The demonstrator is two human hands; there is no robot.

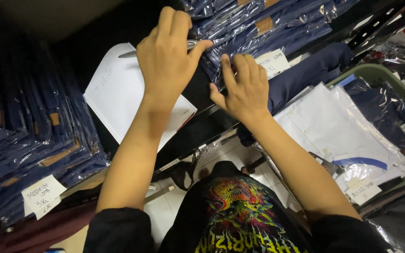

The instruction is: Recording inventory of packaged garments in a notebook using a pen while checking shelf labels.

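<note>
Both your hands up at the stack of navy garments in clear plastic bags (268, 23) on the shelf.

Your left hand (167, 56) is curled round a slim silver pen (132, 53), thumb and fingers closed on it, over the white paper sheet (113, 93). Your right hand (242, 86) lies flat, fingers spread, holding nothing, fingertips touching the bags' front edge beside a white paper label (273, 61). Green crate (380, 72) w/ white bagged shirts (338, 126) to the right.
</note>
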